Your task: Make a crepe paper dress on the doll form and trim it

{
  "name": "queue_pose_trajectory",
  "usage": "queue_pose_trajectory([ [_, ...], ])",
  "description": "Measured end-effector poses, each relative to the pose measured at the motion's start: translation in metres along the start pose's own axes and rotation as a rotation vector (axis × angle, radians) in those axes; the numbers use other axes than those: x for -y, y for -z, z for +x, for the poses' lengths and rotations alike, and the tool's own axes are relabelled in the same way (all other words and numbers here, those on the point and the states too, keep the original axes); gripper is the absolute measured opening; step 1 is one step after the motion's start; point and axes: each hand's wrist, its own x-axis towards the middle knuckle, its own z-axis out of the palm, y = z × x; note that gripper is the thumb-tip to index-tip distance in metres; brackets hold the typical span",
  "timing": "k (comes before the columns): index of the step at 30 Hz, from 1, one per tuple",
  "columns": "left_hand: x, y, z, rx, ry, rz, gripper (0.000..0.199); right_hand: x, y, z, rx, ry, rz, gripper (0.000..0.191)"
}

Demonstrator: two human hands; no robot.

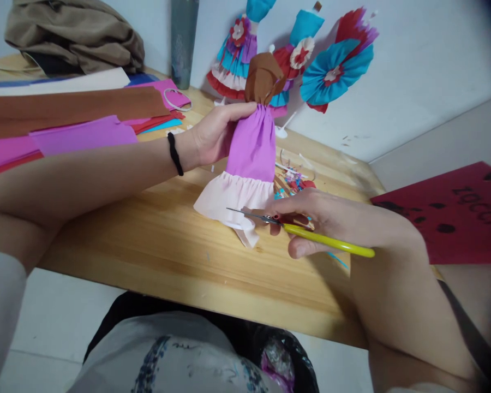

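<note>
A small crepe-paper dress (251,144) has a brown top, a purple skirt and a pale pink ruffle at the bottom. My left hand (219,134) pinches it at the waist and holds it upright above the table. Closed around yellow-handled scissors (331,240) is my right hand (311,218), near the ruffle. The thin blades point left and lie in front of the pale ruffle (216,199). A strip of the ruffle hangs down below the blades.
Paper dresses (306,27) and a blue fan-shaped piece (337,71) stand behind. Colored paper sheets (85,106) lie left, below brown cloth (77,33). Paper scraps (292,180) lie behind my right hand. A red sheet (462,218) is at right, a dark cylinder (184,43) at back.
</note>
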Motion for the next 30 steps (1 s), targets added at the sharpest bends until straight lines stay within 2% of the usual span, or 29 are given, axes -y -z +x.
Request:
queue_pose_trajectory([
  [9, 0.0037, 0.0053, 0.0016, 0.057, -0.014, -0.028, 0.04, -0.003, 0.0023, -0.0017, 0.026, 0.048, 0.111, 0.064],
  [16, 0.0046, 0.0057, 0.0015, 0.046, -0.018, -0.042, 0.038, -0.0055, 0.0017, -0.0023, 0.017, 0.023, 0.153, 0.069],
  [23, 0.0047, 0.0061, 0.0018, 0.084, -0.022, -0.052, 0.04, -0.0056, 0.0028, -0.004, 0.033, 0.003, 0.096, 0.059],
  [30, 0.0035, 0.0019, -0.0014, 0.006, -0.03, -0.026, 0.036, -0.0055, 0.004, -0.0032, 0.005, -0.004, 0.115, 0.061],
])
